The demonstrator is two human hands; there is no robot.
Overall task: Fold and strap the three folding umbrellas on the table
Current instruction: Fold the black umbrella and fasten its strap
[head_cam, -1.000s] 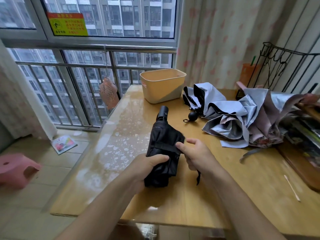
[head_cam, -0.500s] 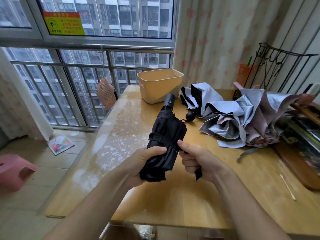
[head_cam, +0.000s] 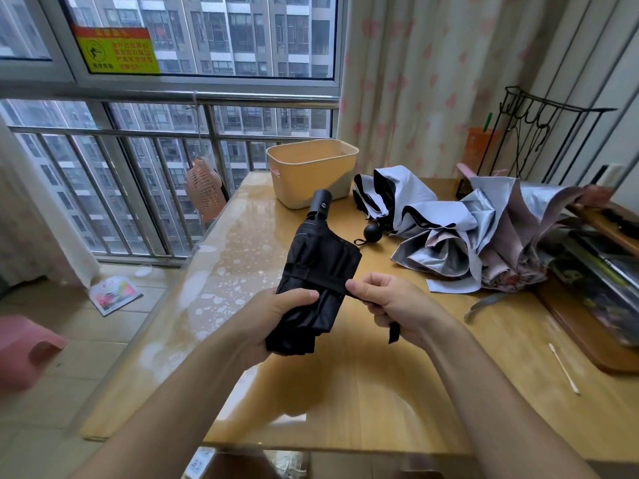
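Note:
A folded black umbrella (head_cam: 320,267) is held above the table, handle pointing away from me. My left hand (head_cam: 276,319) grips its lower end from the left. My right hand (head_cam: 387,302) pinches the umbrella's black strap (head_cam: 328,282), which runs across the bundled canopy; the strap's loose end hangs below that hand. A pale blue umbrella with black trim and a round black handle (head_cam: 397,202) lies unfolded at the back. To its right, a silver and pink umbrella (head_cam: 491,247) lies crumpled and loose.
A beige plastic basket (head_cam: 311,171) stands at the table's far edge. A wooden tray with dark items (head_cam: 587,316) and a black wire rack (head_cam: 539,133) fill the right side. A cotton swab (head_cam: 563,368) lies near the right. The wooden table (head_cam: 345,392) has wet patches on its left.
Both hands lifted the black umbrella slightly. My right hand drew the strap across the canopy toward the right, pulling it tighter around the bundle.

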